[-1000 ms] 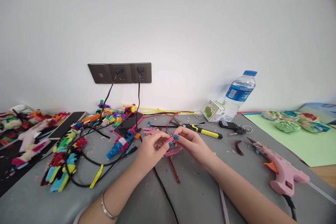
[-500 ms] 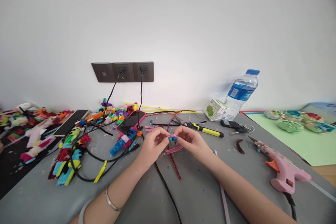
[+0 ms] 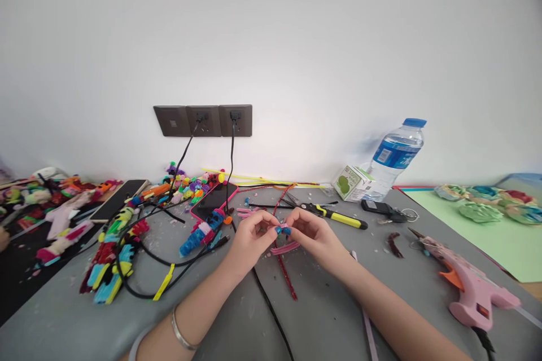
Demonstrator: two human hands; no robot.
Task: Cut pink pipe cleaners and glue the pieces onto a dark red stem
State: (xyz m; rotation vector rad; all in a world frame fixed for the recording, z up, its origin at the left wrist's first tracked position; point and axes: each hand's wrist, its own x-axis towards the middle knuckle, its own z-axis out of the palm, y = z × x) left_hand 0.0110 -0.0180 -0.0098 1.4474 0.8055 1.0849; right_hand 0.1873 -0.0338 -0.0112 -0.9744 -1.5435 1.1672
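Observation:
My left hand (image 3: 253, 240) and my right hand (image 3: 314, 238) meet above the middle of the grey table, fingertips close together. Both pinch a small pink fuzzy piece, probably pipe cleaner; most of it is hidden behind the blue-nailed thumbs. Just below the fingers is a bent pink pipe cleaner (image 3: 285, 248); whether it joins the held piece I cannot tell. A red glittery pipe cleaner (image 3: 287, 277) runs under the hands toward me. Behind them lie yellow-and-black handled pliers (image 3: 336, 216), and short pink strips (image 3: 246, 212) lie beyond my left hand.
A pink glue gun (image 3: 470, 287), keys (image 3: 396, 214), a tilted water bottle (image 3: 396, 155) and a small green-and-white box (image 3: 352, 183) are on the right. Leftward are black cables (image 3: 139, 295), a pink-edged phone (image 3: 214, 200), a blue fuzzy figure (image 3: 199, 237) and colourful pipe-cleaner figures (image 3: 114, 254).
The whole view has shifted slightly, so things sit a little lower and further right. Both hands keep their pinch, with the thumbs turned slightly.

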